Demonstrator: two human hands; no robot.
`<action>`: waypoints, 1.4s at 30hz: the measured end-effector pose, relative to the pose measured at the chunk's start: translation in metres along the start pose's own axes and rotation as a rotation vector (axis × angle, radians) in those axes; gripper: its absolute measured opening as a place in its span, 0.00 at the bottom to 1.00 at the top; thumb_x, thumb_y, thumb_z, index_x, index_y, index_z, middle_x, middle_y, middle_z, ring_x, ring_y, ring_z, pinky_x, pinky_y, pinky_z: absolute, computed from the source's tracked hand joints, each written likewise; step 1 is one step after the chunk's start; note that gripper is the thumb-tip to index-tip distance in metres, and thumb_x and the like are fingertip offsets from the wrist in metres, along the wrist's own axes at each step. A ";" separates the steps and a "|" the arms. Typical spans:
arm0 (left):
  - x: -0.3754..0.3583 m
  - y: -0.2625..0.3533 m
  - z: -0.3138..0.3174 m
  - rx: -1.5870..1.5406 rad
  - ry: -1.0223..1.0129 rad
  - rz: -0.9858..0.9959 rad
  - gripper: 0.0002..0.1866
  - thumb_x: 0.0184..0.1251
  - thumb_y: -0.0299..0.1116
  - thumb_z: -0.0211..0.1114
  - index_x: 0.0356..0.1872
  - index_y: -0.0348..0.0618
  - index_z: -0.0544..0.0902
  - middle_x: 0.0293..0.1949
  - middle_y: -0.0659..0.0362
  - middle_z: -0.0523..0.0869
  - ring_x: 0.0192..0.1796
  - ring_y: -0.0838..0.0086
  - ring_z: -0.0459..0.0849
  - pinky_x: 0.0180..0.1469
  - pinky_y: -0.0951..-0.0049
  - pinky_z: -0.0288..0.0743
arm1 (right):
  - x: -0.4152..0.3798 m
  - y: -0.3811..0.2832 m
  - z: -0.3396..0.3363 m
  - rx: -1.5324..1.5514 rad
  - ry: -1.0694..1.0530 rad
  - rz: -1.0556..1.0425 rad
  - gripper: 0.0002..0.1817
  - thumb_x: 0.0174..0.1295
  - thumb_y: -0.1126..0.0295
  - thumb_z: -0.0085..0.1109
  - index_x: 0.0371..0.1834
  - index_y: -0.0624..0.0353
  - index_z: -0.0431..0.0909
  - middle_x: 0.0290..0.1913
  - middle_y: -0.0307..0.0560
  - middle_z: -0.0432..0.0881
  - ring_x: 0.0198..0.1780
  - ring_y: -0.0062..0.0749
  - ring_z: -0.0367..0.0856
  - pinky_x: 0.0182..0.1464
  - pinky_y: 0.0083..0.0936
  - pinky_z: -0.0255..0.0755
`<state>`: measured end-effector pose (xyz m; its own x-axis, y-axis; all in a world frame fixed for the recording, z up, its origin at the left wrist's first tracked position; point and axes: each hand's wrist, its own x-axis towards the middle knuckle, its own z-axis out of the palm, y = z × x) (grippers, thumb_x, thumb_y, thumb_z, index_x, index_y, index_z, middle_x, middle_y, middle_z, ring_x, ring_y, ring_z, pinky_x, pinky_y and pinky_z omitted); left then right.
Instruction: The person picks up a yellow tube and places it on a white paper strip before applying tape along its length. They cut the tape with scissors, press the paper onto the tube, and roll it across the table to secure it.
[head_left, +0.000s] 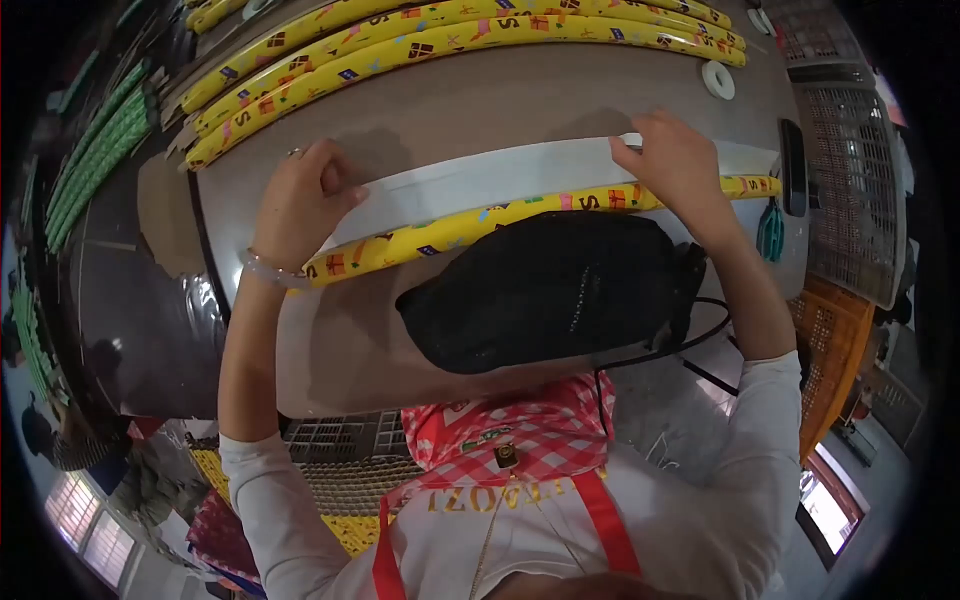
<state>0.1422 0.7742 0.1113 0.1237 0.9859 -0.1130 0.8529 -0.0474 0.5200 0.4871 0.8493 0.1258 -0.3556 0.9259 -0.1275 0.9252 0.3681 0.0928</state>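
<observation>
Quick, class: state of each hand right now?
Left hand: fingers curled beside the flat white sheet; grip cannot be told.
Right hand: fingers bent, small white object at fingertips; hold unclear.

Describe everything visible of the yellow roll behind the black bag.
The yellow roll is a long, thin tube, glossy like coated paper, printed with colourful pictures and letters. It lies across the table, with a white sheet along its far side; whether they join is unclear. The black bag hides part of its near edge. The wrist of the left hand is at its left end, that of the right hand crosses near the other; contact is unclear.
</observation>
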 end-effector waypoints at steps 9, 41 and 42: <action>-0.002 0.014 0.010 0.116 0.064 0.001 0.09 0.48 0.24 0.63 0.33 0.39 0.79 0.27 0.52 0.81 0.31 0.60 0.81 0.35 0.67 0.74 | 0.004 0.001 0.004 0.047 -0.020 -0.016 0.19 0.52 0.54 0.53 0.31 0.60 0.80 0.32 0.51 0.79 0.35 0.45 0.80 0.37 0.38 0.75; -0.012 -0.047 -0.038 -0.932 -0.571 -0.486 0.16 0.66 0.33 0.54 0.48 0.30 0.75 0.40 0.52 0.82 0.42 0.70 0.83 0.47 0.74 0.77 | 0.007 0.010 0.018 0.067 0.037 -0.028 0.19 0.52 0.55 0.51 0.25 0.62 0.79 0.31 0.54 0.79 0.32 0.47 0.79 0.36 0.41 0.74; -0.017 -0.051 -0.043 -0.872 -0.544 -0.489 0.15 0.67 0.33 0.53 0.47 0.32 0.76 0.37 0.54 0.83 0.39 0.71 0.83 0.45 0.75 0.77 | 0.008 0.011 0.020 0.070 0.041 -0.035 0.19 0.52 0.55 0.51 0.25 0.62 0.79 0.31 0.54 0.79 0.32 0.47 0.79 0.36 0.41 0.74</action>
<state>0.0753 0.7671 0.1229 0.2593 0.6575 -0.7074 0.2531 0.6606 0.7068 0.4972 0.8590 0.1065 -0.3916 0.9158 -0.0892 0.9186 0.3947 0.0200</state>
